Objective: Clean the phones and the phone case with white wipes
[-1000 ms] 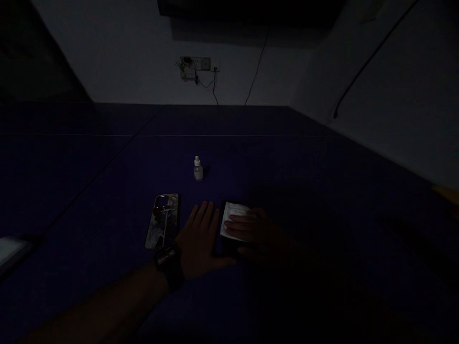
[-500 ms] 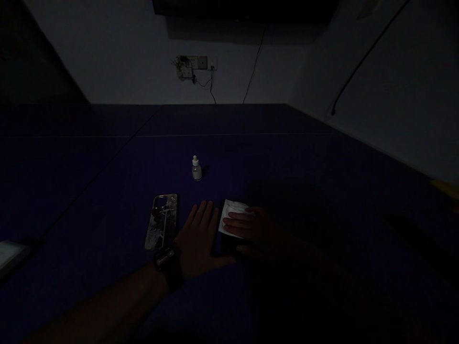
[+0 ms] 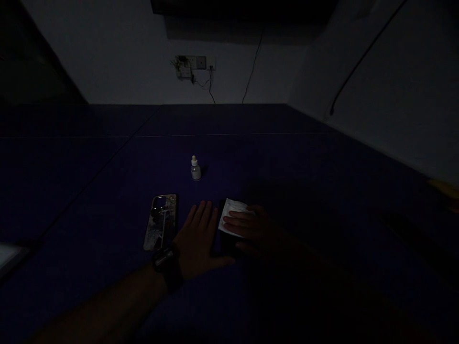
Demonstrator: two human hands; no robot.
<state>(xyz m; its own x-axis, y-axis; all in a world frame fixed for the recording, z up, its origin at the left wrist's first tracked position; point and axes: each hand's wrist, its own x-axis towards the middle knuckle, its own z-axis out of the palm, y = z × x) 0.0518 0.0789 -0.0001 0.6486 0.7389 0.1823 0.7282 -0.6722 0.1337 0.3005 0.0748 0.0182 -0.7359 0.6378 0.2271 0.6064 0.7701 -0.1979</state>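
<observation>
In the dim head view my left hand [image 3: 196,241], with a dark watch [image 3: 165,262] on its wrist, lies flat and open on the dark blue surface. Its thumb points right, close to a dark flat object [image 3: 228,244] that I cannot clearly make out. Over this object lies a folded white cloth or tissue [image 3: 229,209]. The outstretched fingers of my right hand [image 3: 251,225] rest flat on the white piece, not wrapped round it. Left of my left hand lies a patterned phone case [image 3: 160,222] with a camera cut-out. Beyond it a small dropper bottle [image 3: 195,172] stands upright.
A pale, bright-topped object [image 3: 10,255] lies at the left edge. Something yellow [image 3: 443,188] shows at the far right. Wall sockets [image 3: 195,63] with cables are on the back wall, below a dark screen [image 3: 244,10].
The view has shifted very slightly and is a little darker. The white piece under my right fingers looks slightly more bunched. Both hands keep their places.
</observation>
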